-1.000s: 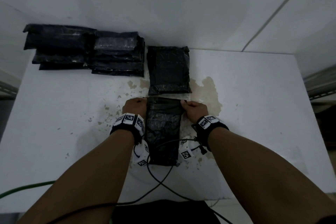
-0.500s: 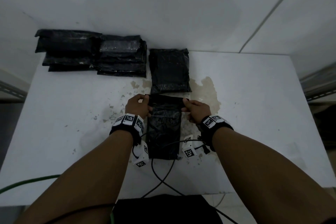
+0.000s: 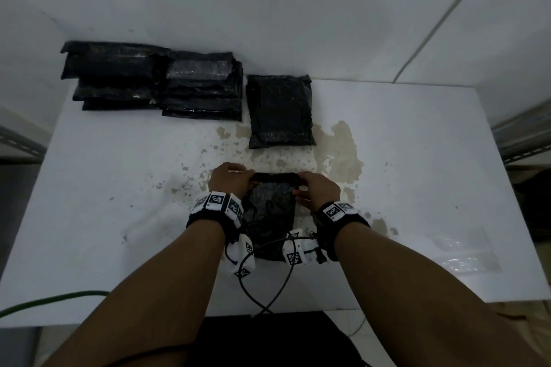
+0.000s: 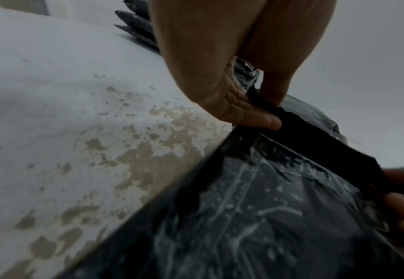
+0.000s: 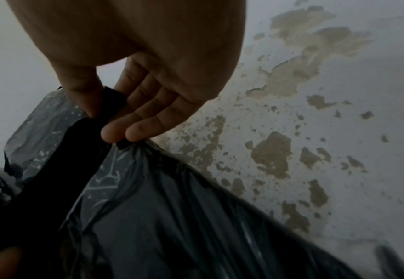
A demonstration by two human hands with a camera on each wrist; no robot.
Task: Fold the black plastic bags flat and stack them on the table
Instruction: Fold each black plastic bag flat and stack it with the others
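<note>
Thin black plastic bag [image 3: 269, 211]: light, limp, slippery. Left hand [image 3: 229, 180] pinches its 11 o'clock corner, right hand [image 3: 319, 191] its 1 o'clock corner; corners seem the surest holds.

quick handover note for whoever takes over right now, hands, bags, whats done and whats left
Left hand: pinches the far left corner of the bag being folded.
Right hand: pinches the far right corner of the same bag, far edge lifted and turned toward the person.
That bag lies on the white table between the wrists.
Done: one folded bag lies flat just beyond the hands; two stacks of folded bags sit at the table's far left.
Left: bring the lifted edge over, press the fold flat, put the bag on a stack. No other unfolded bags are in view.
</note>
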